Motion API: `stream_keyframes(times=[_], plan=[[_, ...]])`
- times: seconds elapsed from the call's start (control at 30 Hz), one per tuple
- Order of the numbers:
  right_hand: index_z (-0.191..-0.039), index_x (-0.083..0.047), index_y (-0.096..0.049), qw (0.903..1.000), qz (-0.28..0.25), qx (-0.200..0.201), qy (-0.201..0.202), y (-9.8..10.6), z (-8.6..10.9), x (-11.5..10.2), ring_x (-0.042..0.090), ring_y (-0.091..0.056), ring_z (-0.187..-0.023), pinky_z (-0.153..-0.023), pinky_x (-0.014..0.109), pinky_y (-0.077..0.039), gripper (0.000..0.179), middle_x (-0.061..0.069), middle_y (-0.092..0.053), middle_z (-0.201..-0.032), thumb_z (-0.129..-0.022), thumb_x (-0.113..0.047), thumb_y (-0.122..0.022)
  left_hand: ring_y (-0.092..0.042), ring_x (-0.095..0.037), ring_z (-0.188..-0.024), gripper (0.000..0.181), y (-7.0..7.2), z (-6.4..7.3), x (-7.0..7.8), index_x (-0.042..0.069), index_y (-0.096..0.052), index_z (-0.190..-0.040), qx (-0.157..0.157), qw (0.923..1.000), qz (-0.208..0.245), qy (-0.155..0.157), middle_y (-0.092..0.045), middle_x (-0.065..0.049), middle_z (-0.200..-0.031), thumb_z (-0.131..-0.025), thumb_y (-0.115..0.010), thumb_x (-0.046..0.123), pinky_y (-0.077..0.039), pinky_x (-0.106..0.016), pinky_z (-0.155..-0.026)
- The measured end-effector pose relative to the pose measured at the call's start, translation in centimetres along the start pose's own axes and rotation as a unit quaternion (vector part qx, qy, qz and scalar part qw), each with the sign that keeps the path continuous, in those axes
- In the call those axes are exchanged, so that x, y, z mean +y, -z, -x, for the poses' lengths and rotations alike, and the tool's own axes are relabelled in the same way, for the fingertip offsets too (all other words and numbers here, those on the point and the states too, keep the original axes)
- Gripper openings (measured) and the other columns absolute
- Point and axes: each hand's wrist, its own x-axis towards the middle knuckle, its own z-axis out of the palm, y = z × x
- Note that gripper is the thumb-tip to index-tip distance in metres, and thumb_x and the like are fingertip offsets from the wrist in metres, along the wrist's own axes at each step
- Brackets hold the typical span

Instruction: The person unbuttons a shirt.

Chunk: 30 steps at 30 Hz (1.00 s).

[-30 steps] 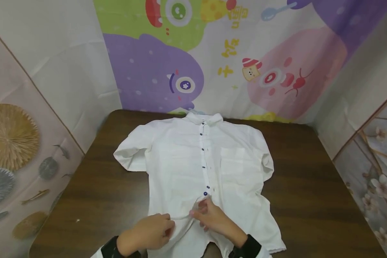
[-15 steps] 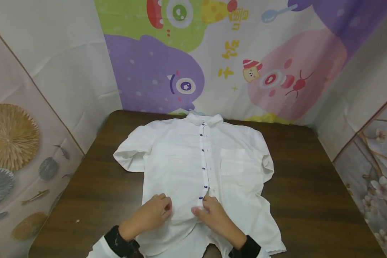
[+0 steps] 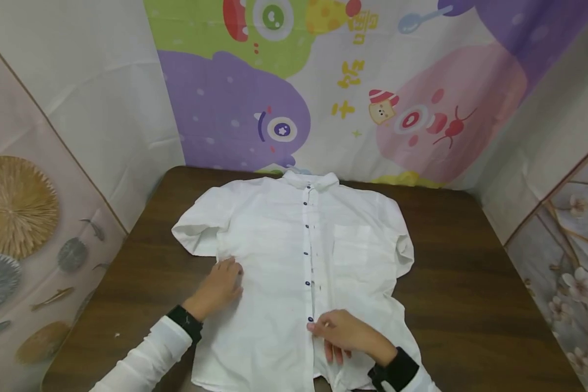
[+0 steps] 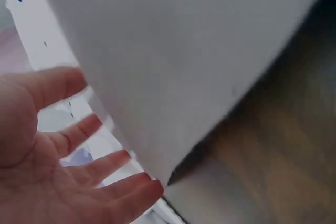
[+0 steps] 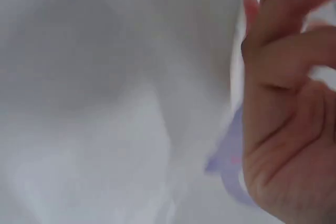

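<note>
A white short-sleeved shirt (image 3: 269,245) lies front up, its collar toward the far edge of the table. Dark buttons run down its front, and a pocket shows on the right half. My left hand (image 3: 220,286) rests on the shirt's left side just below the sleeve; in the left wrist view its fingers (image 4: 94,169) are spread along the cloth. At the lower front, my right hand (image 3: 348,332) pinches the front edge beside the lowest visible button (image 3: 310,319) between thumb and bent index finger. Its other fingers hang over the cloth.
The dark brown wooden table (image 3: 470,305) extends on both sides of the shirt. Behind it hangs a cartoon-print cloth (image 3: 235,109). Patterned panels stand at left and right. A tiny white speck (image 3: 117,335) lies at the table's left.
My left hand has moved up and left along the shirt. The lower left front has spread flatter and its buttoned edge runs straighter. My right hand has shifted slightly down and right.
</note>
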Motion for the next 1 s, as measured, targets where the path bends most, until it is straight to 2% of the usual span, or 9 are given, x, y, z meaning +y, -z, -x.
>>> stream_keyframes(times=[0.07,0.17,0.23,0.33,0.5,0.63,0.77,0.83,1.0], plan=[[-0.086,-0.007,-0.063,0.9924,0.072,0.095,0.031,1.8,-0.2,0.2,0.012,-0.053,-0.058,-0.051,0.025,-0.042,0.027,0.000,-0.061,-0.068,-0.093,-0.031,-0.053,-0.051,-0.039,-0.100,0.017,0.1,-0.3,-0.2,0.008,-0.055,-0.089,0.026,0.9991,-0.034,-0.004,-0.054,-0.022,-0.116,-0.081,-0.070,0.011,-0.049,-0.048,-0.075],[-0.105,-0.006,-0.062,0.9529,0.210,0.218,0.027,4.6,-1.1,1.9,0.029,-0.055,-0.095,-0.080,0.041,-0.046,0.027,0.013,-0.061,-0.104,-0.090,-0.029,-0.058,-0.050,-0.033,-0.086,0.015,0.1,-0.5,-0.7,0.010,-0.054,-0.078,0.055,0.9964,-0.063,-0.012,-0.055,-0.017,-0.106,-0.080,-0.069,0.009,-0.047,-0.042,-0.062],[-0.124,-0.006,-0.054,0.9355,0.265,0.233,-0.018,6.1,-1.3,3.7,0.045,-0.040,-0.120,-0.094,0.059,-0.035,0.045,0.023,-0.046,-0.130,-0.089,-0.034,-0.059,-0.049,-0.032,-0.085,0.015,0.1,-0.6,-1.0,0.010,-0.054,-0.074,0.062,0.9960,-0.063,-0.009,-0.055,-0.016,-0.103,-0.080,-0.068,0.009,-0.046,-0.041,-0.060],[-0.144,-0.007,-0.031,0.9300,0.295,0.196,-0.098,7.4,-1.2,6.4,0.061,-0.011,-0.130,-0.094,0.076,-0.018,0.074,0.029,-0.017,-0.149,-0.087,-0.047,-0.057,-0.048,-0.030,-0.086,0.014,0.1,-0.6,-1.5,0.009,-0.055,-0.071,0.058,0.9971,-0.047,0.008,-0.053,-0.015,-0.102,-0.079,-0.066,0.009,-0.045,-0.040,-0.059],[-0.144,0.002,-0.025,0.9319,0.287,0.169,-0.144,7.8,-0.5,7.3,0.068,-0.015,-0.123,-0.093,0.075,-0.019,0.092,0.034,-0.018,-0.147,-0.082,-0.057,-0.058,-0.050,-0.029,-0.080,0.010,1.2,-0.6,-1.7,0.003,-0.060,-0.075,0.038,0.9959,-0.078,0.024,-0.052,-0.014,-0.092,-0.081,-0.063,0.010,-0.047,-0.040,-0.056],[-0.117,0.009,-0.053,0.9026,0.346,0.219,-0.133,8.4,-1.0,5.5,0.056,-0.046,-0.103,-0.088,0.065,-0.034,0.066,0.033,-0.052,-0.113,-0.085,-0.049,-0.058,-0.049,-0.031,-0.071,0.014,2.6,-2.4,-1.4,-0.001,-0.056,-0.073,0.080,0.9909,-0.108,-0.001,-0.050,-0.015,-0.077,-0.077,-0.065,0.009,-0.044,-0.040,-0.053],[-0.102,0.006,-0.059,0.8741,0.372,0.299,-0.088,9.8,-2.4,4.3,0.043,-0.050,-0.092,-0.077,0.055,-0.041,0.042,0.026,-0.055,-0.098,-0.085,-0.033,-0.064,-0.054,-0.041,-0.089,0.022,3.1,-6.0,-1.9,-0.001,-0.058,-0.091,0.136,0.9824,-0.120,-0.046,-0.057,-0.023,-0.095,-0.077,-0.069,0.013,-0.048,-0.046,-0.072],[-0.115,0.002,-0.056,0.8762,0.366,0.305,-0.070,10.8,-3.4,4.5,0.046,-0.046,-0.105,-0.081,0.057,-0.041,0.045,0.028,-0.051,-0.115,-0.085,-0.031,-0.065,-0.050,-0.047,-0.108,0.034,3.1,-7.7,-2.4,0.003,-0.058,-0.109,0.114,0.9852,-0.122,-0.036,-0.055,-0.025,-0.115,-0.081,-0.067,0.021,-0.044,-0.052,-0.088],[-0.145,-0.008,-0.030,0.9262,0.296,0.200,-0.120,12.3,-4.6,6.8,0.061,-0.013,-0.130,-0.097,0.072,-0.022,0.071,0.029,-0.015,-0.149,-0.090,-0.045,-0.055,-0.036,-0.058,-0.118,0.035,1.8,-9.7,-4.1,0.017,-0.054,-0.120,0.032,0.9947,-0.076,0.061,-0.046,-0.022,-0.129,-0.088,-0.059,0.030,-0.030,-0.070,-0.092]])
